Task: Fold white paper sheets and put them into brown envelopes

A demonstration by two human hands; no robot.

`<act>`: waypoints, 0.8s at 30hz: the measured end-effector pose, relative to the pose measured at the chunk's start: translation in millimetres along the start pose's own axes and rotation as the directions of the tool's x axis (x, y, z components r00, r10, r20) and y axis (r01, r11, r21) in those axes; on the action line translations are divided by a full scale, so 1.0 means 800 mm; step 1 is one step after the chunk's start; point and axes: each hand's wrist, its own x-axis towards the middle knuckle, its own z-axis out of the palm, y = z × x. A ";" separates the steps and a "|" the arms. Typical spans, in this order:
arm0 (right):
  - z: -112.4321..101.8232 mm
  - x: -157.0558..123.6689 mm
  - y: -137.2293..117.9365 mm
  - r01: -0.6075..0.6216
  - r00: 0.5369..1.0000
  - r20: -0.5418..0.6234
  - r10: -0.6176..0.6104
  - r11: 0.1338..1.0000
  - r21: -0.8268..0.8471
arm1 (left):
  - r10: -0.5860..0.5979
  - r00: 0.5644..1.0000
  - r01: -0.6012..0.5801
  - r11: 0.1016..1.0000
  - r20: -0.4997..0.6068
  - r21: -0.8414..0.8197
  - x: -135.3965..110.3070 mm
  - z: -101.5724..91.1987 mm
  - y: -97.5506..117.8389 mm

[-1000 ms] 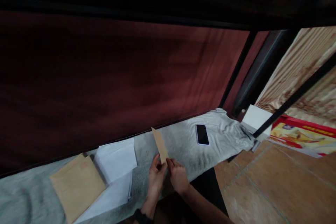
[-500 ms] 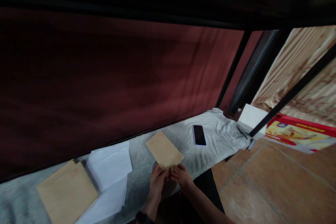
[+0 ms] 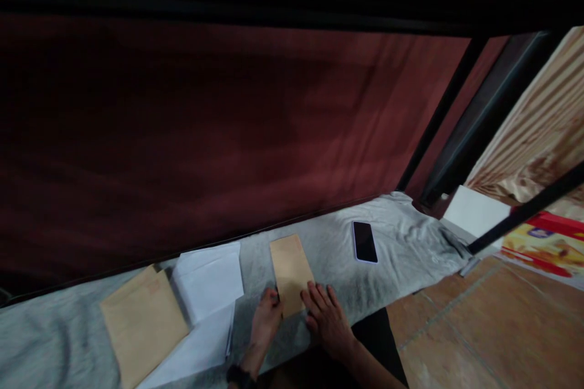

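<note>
A small brown paper envelope (image 3: 291, 270) lies flat on the grey cloth (image 3: 396, 237) in front of me. My left hand (image 3: 266, 319) is at its lower left edge, with curled fingers pinching that side. Against the lower right edge rests my right hand (image 3: 329, 319), its fingers stretched out and lying on the paper. To the left are white paper sheets (image 3: 210, 279), overlapped by a pile of larger-looking brown envelopes (image 3: 145, 322). A dark-screened phone (image 3: 365, 242) lies right of the envelope.
A dark red panel (image 3: 228, 134) rises behind the cloth-covered surface. Black bars (image 3: 442, 115) stand at the right. Beyond them are a white box (image 3: 477, 213), a red and yellow carton (image 3: 547, 246) and a tiled floor (image 3: 479, 328).
The envelope has turned straighter and lies flat on the cloth. My hands have moved apart, from both at its near end to opposite sides. The view has shifted slightly.
</note>
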 end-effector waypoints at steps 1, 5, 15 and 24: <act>0.005 -0.002 0.000 0.002 1.000 -0.008 -0.002 1.000 -0.028 | 0.062 0.998 -0.060 0.996 -0.028 0.065 0.002 0.000 0.002; 0.014 -0.003 -0.002 -0.002 1.000 -0.024 0.000 0.998 -0.063 | 0.449 0.891 -0.441 0.817 0.070 0.373 0.021 0.029 0.015; 0.027 -0.001 -0.003 -0.012 0.996 -0.092 0.005 0.997 -0.082 | 0.526 0.803 -0.568 0.535 0.280 0.625 0.129 0.065 0.022; 0.040 -0.009 0.001 -0.015 0.995 -0.103 0.010 0.999 -0.043 | 0.540 0.776 -0.617 0.545 0.324 0.569 0.105 0.071 0.024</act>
